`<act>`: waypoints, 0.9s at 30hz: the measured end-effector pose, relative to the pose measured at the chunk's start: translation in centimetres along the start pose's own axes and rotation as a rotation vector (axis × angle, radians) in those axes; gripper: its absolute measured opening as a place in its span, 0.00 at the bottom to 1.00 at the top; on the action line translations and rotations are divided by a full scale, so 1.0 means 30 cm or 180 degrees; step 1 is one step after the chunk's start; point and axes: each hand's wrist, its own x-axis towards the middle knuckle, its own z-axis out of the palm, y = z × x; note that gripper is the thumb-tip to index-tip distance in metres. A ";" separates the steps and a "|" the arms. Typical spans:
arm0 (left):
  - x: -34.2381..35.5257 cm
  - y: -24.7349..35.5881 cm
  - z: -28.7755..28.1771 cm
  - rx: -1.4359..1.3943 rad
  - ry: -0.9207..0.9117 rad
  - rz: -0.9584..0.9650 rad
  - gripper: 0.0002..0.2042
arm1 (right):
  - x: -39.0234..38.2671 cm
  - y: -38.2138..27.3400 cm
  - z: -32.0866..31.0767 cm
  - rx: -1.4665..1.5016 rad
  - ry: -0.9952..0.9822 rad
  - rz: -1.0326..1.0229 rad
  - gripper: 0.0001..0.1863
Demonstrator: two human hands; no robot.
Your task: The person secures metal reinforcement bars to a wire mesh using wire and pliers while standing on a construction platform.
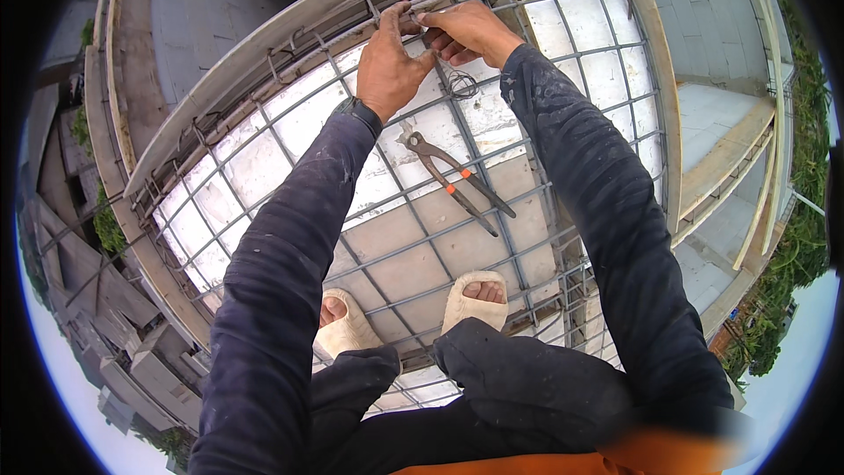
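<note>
My left hand (393, 69) and my right hand (466, 33) are close together at the far edge of a steel rebar grid (406, 296), fingers closed around a crossing of bars; what exactly they pinch is too small to make out. Just below my fingers, a loose loop of dark thin wire (461, 85) lies on the bars. Between my forearms a pair of long-handled pincers (448, 178), with orange bands on the handles, rests on the grid, jaws toward my left hand.
White and grey boards (519, 130) lie under the grid, where my sandalled feet (475, 299) stand. A curved form board (220, 103) borders the far left side, a plank (659, 53) the right. Beyond are other formwork sections (716, 136), bamboo poles, greenery and, far below left, rooftops.
</note>
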 end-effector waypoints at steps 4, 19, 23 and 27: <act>-0.001 0.034 0.014 -0.0191 0.0069 -0.0315 0.40 | 0.058 -0.023 -0.033 -0.0633 -0.0064 0.0038 0.25; 0.085 -0.161 -0.034 -0.0030 0.0395 -0.0577 0.11 | 0.074 -0.071 0.037 -0.2169 0.0052 -0.0511 0.19; 0.203 -0.062 -0.045 0.0326 -0.0134 -0.0227 0.13 | 0.032 0.075 0.088 -0.2494 0.1380 -0.1477 0.19; 0.237 0.008 -0.102 0.0538 -0.0546 0.0092 0.15 | -0.035 0.009 0.108 -0.2330 0.1051 -0.1202 0.19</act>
